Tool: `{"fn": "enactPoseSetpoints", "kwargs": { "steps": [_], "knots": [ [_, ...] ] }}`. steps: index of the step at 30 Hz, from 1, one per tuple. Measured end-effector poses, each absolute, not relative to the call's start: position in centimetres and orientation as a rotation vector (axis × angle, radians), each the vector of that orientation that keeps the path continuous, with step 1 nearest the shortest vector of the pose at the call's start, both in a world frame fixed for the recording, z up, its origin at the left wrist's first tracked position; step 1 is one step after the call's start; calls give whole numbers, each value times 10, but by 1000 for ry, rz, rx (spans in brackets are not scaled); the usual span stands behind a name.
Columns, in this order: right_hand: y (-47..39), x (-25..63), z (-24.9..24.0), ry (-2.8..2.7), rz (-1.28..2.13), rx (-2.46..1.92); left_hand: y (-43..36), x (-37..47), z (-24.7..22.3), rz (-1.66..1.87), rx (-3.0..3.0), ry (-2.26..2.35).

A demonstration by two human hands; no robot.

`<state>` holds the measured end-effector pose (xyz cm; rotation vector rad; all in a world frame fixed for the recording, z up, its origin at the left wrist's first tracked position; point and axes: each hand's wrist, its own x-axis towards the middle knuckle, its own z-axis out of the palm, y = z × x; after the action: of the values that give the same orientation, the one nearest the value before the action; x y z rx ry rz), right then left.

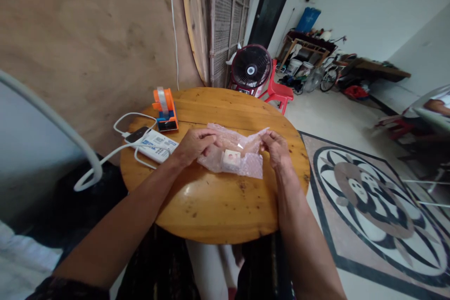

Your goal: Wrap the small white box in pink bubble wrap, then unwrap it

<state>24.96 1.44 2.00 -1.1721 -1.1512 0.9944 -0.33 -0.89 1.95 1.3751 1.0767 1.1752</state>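
Observation:
A sheet of pinkish bubble wrap [252, 165] lies spread on the round wooden table [218, 211], its far edge lifted. On it, near the middle, sits a small white box [231, 160] with reddish marks on top. My left hand [198, 145] is at the wrap's left side, fingers bent and closed on its edge. With thumb and fingers pinched, my right hand [275, 146] grips the far right corner of the wrap. Neither hand touches the box.
An orange and blue tape dispenser [165, 108] stands at the table's far left. Beside it lie a white printed box [158, 146], a dark device [137, 134] and white cables. Beyond the table are a fan [251, 69] and a red chair [279, 88]. A person's arm shows at far right.

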Motion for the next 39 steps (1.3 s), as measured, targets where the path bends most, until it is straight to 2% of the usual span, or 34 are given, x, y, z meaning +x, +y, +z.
{"fn": "enactPoseSetpoints", "kwargs": {
  "steps": [6, 10, 16, 27, 30, 39],
  "knots": [
    [8, 251, 32, -953, 1257, -1089, -14, -10, 33, 993, 1270, 767],
    [3, 250, 39, -962, 1306, -1034, -13, -9, 31, 1015, 1338, 739],
    [-11, 248, 47, -1320, 1478, -945, -7, -12, 19, 1100, 1438, 704],
    [-23, 246, 50, -1757, 1608, -864, -11, -8, 16, 792, 1513, 644],
    [-21, 244, 47, -1717, 1549, -1001, -12, -5, 18, 791, 1570, 684],
    [2, 241, 25, -1693, 944, -1410, -10, -3, 21, 833, 1708, 877]
  ]
}}
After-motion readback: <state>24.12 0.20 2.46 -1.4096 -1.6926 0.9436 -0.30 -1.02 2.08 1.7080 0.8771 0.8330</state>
